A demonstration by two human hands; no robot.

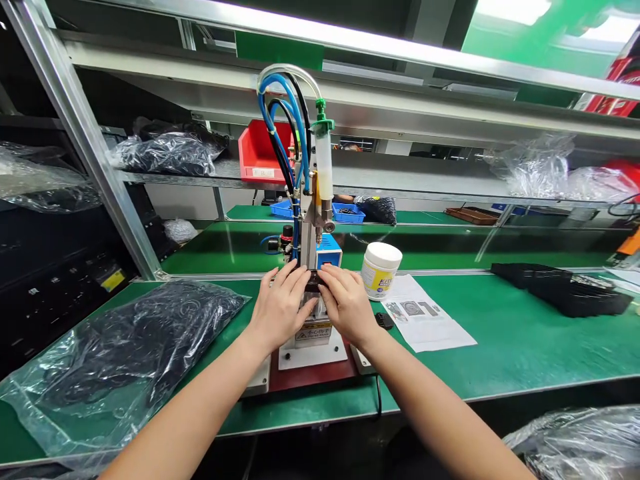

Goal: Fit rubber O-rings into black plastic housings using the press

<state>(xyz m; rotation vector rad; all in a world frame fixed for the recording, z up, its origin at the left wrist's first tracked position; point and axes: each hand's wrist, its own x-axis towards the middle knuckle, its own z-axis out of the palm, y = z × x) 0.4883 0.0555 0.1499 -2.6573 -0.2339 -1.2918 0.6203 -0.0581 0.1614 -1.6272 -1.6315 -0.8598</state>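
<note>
A small dispensing machine (311, 200) with blue and black hoses and a white syringe (324, 160) stands on a base (310, 370) at the middle of the green bench. My left hand (281, 303) and my right hand (345, 303) meet at a small dark part (313, 280) seated on the fixture under the needle. Fingers of both hands curl over and pinch that part from either side. Most of the part is hidden by my fingertips.
A clear bag of black rings (125, 353) lies at the left. A white jar (380, 269), a printed sheet (425, 320) and a small black piece (384, 321) sit to the right. Black trays (565, 288) lie far right; a red bin (260, 157) is on the shelf.
</note>
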